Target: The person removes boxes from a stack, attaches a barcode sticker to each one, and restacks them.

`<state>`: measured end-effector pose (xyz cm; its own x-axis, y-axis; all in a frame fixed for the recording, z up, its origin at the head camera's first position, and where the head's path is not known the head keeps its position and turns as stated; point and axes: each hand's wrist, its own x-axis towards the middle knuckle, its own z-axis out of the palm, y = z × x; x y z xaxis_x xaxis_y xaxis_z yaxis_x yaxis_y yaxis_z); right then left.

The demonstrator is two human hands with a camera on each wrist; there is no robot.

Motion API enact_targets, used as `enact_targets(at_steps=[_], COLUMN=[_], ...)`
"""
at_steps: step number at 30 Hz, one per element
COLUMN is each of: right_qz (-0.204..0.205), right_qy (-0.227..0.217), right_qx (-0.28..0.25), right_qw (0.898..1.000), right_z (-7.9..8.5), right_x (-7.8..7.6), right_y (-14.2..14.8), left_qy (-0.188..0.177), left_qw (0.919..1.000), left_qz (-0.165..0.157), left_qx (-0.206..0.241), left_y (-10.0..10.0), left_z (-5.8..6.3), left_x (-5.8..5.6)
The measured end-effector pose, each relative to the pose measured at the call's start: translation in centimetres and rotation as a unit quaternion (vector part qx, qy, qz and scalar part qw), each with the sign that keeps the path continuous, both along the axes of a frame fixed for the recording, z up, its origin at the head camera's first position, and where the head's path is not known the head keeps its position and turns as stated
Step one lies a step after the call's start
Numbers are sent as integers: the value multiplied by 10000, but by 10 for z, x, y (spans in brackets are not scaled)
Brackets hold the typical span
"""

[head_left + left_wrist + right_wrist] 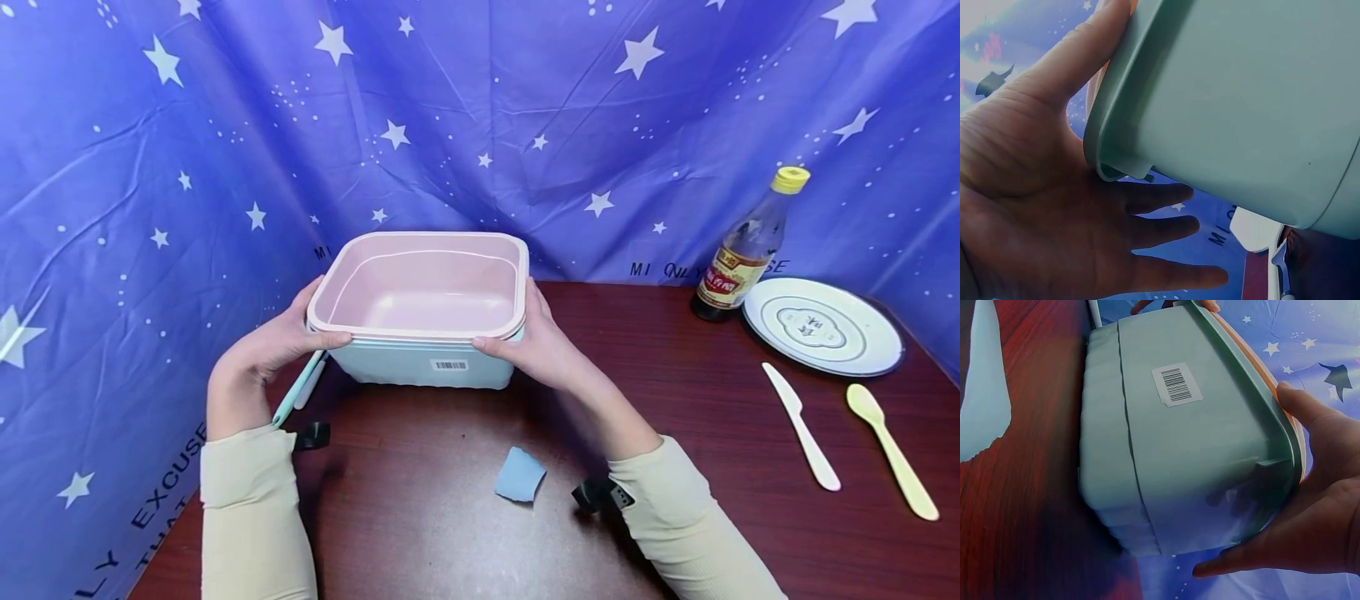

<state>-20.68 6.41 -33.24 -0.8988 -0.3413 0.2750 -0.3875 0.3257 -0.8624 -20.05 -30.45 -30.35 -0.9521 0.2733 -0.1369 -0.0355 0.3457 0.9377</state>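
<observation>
A light teal plastic basin (420,362) with a barcode label (1175,384) stands near the back of the table, and a pink basin (427,287) is nested inside it. My left hand (277,337) grips the left end of the stacked rims. Its thumb lies on the front rim, and in the left wrist view its other fingers (1166,231) extend below the rim. The right hand (543,346) grips the right end, thumb at the front rim and fingers along the side. Whether the basins' bottom touches the table is hard to tell.
A torn light blue scrap (521,475) lies in front. Teal-handled utensil (300,387) lies beside the left wrist. To the right are a vinegar-like bottle (738,258), a white plate (862,333), a white knife (806,433) and a yellow spoon (896,454). Blue star-printed curtain (480,108) surrounds the table.
</observation>
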Motion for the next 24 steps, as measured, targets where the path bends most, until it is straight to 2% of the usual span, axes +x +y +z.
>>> enact_targets(at_steps=[9, 11, 14, 18, 21, 24], right_qz=[-112, -46, -69, -446, -707, -841], right_qy=[-324, -306, -263, -325, -295, -70], right_qx=[334, 316, 411, 860, 1121, 1220], right_qw=[9989, 9990, 9988, 9948, 9907, 9889], right_z=[-2, -1, 1, 8, 13, 15], right_x=[0, 0, 0, 2, 7, 11], right_y=[3, 4, 9, 21, 35, 51], left_qy=[31, 2, 69, 417, 697, 1012], left_qw=[10000, 9999, 9976, 9899, 9854, 9796], left_qz=[-9, 78, 280, 570, 746, 882], left_qx=[0, -130, -630, -1232, -1360, -1495], left_y=[3, 4, 8, 19, 29, 42], left_z=[1, 3, 8, 20, 31, 42], left_x=[0, 1, 3, 6, 10, 17])
